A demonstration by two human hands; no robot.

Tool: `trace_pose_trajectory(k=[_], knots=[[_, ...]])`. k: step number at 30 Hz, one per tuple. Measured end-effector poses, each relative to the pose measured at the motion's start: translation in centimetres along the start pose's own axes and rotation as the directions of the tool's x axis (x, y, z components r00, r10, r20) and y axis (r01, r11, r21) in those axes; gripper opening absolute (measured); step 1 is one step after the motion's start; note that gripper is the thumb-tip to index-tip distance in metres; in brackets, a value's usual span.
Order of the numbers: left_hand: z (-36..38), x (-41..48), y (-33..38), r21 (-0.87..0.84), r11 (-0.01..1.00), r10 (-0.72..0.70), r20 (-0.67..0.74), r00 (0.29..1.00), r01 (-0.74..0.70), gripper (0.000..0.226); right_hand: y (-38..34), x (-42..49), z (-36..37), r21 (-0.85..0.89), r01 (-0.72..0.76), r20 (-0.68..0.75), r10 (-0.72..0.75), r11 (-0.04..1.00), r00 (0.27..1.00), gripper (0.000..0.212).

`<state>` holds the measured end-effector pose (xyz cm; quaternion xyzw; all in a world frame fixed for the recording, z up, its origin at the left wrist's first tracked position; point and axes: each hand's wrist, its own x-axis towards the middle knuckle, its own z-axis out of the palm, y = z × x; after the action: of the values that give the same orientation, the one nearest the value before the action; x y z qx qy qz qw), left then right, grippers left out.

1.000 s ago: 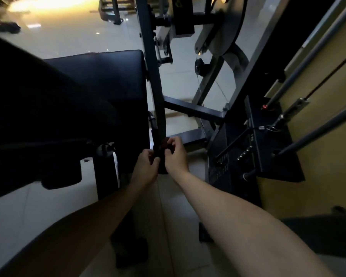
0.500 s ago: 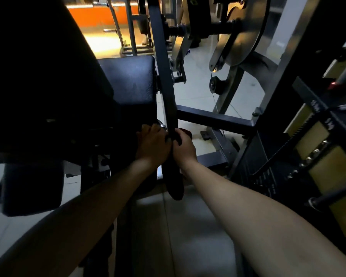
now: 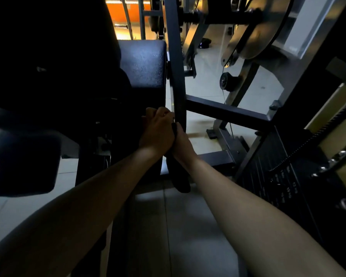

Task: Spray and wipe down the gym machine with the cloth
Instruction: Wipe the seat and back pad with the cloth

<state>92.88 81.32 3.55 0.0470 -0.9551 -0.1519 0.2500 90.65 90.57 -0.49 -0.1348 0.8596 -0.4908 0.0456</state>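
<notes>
A dark upright bar [image 3: 176, 66] of the gym machine runs down the middle of the view. A dark cloth [image 3: 178, 176] is wrapped round its lower part, with one end hanging below my hands. My left hand [image 3: 157, 130] curls round the cloth and bar from the left. From the right, my right hand [image 3: 181, 140] grips the same cloth, pressed against the left hand. No spray bottle is in view.
The black padded seat [image 3: 144, 64] stands just left of the bar, and a dark roller pad [image 3: 24, 162] sits at far left. A crossbar [image 3: 228, 112], a metal cam wheel [image 3: 254, 33] and the weight stack [image 3: 278, 176] lie to the right. Pale tiled floor [image 3: 178, 226] is below.
Both hands have slid up the upright bar with the cloth held round it, and the view has tilted up toward the machine.
</notes>
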Motion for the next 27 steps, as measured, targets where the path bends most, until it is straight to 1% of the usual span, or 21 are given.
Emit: trace_pose_trajectory(k=[1, 2, 3, 4, 6, 7, 10, 12, 14, 16, 18, 21, 23, 25, 26, 27], knots=[[0.6, 0.1, -0.5, 0.039, 0.999, 0.037, -0.024, 0.999, -0.036, 0.038, 0.0, -0.1, 0.1, -0.043, -0.009, 0.009, 0.009, 0.999, 1.0, 0.074], [0.4, -0.1, -0.7, 0.03, 0.999, 0.027, -0.054, 0.998, -0.025, 0.045, 0.2, -0.4, 0.3, -0.071, -0.017, 0.013, 0.018, 0.997, 1.0, 0.078], [0.5, -0.1, -0.2, 0.053, 0.998, 0.046, -0.044, 0.998, -0.044, 0.052, 0.0, -0.8, 0.3, -0.118, -0.016, 0.014, 0.018, 0.993, 1.0, 0.081], [0.4, -0.1, -0.1, 0.033, 0.999, 0.04, -0.013, 0.999, -0.039, 0.052, -0.3, -1.4, 0.2, -0.174, -0.013, 0.013, 0.016, 0.985, 1.0, 0.082], [0.2, -0.2, 0.4, 0.042, 0.998, 0.052, 0.037, 0.998, -0.053, 0.04, -0.4, -2.4, 0.1, -0.252, -0.002, 0.004, 0.003, 0.968, 1.0, 0.077], [0.2, -0.1, -0.1, 0.046, 0.998, 0.051, 0.045, 0.998, -0.053, 0.039, -0.3, -3.2, 0.0, -0.259, -0.005, -0.006, 0.004, 0.966, 1.0, 0.073], [-0.4, -0.2, -0.1, 0.022, 0.998, 0.051, 0.057, 0.997, -0.052, 0.055, -0.5, -5.5, -0.2, -0.175, -0.132, -0.057, 0.123, 0.976, 0.991, 0.059], [-0.6, -0.3, 0.3, -0.002, 0.998, 0.056, 0.051, 0.997, -0.056, 0.05, -0.5, -6.2, -0.1, -0.195, -0.179, -0.074, 0.167, 0.964, 0.983, 0.052], [-0.7, -0.3, 0.4, -0.041, 0.997, 0.059, 0.023, 0.998, -0.058, 0.042, -0.7, -6.7, -0.4, -0.247, -0.215, -0.05, 0.21, 0.945, 0.977, 0.055], [-0.5, -0.3, 0.2, -0.096, 0.995, 0.033, 0.011, 0.999, -0.032, 0.04, -1.1, -7.1, -1.1, -0.327, -0.232, -0.023, 0.238, 0.916, 0.971, 0.058], [-0.4, -0.4, -0.1, -0.104, 0.993, 0.06, 0.025, 0.998, -0.057, 0.037, -1.5, -7.3, -2.2, -0.386, -0.242, 0.004, 0.264, 0.89, 0.965, 0.059], [-1.0, -0.3, -0.3, -0.106, 0.993, 0.068, 0.074, 0.995, -0.06, 0.026, -1.6, -7.7, -3.6, -0.378, -0.251, 0.031, 0.283, 0.891, 0.959, 0.053], [-1.7, -1.1, -0.1, -0.112, 0.992, 0.06, 0.078, 0.995, -0.051, 0.023, -1.7, -8.0, -4.2, -0.393, -0.223, -0.01, 0.239, 0.892, 0.971, 0.05], [-2.1, -3.2, -0.4, -0.101, 0.99, 0.101, 0.047, 0.994, -0.096, 0.026, -1.9, -7.3, -4.3, -0.341, -0.2, -0.105, 0.174, 0.918, 0.979, 0.047], [-2.3, -4.7, -0.8, -0.086, 0.987, 0.139, 0.041, 0.989, -0.135, 0.031, -2.5, -6.8, -4.3, -0.289, -0.189, -0.129, 0.157, 0.939, 0.979, 0.046], [-2.4, -6.1, -1.3, -0.065, 0.984, 0.171, 0.038, 0.985, -0.168, 0.036, -2.6, -5.8, -3.8, -0.25, -0.176, -0.117, 0.151, 0.952, 0.982, 0.046]])
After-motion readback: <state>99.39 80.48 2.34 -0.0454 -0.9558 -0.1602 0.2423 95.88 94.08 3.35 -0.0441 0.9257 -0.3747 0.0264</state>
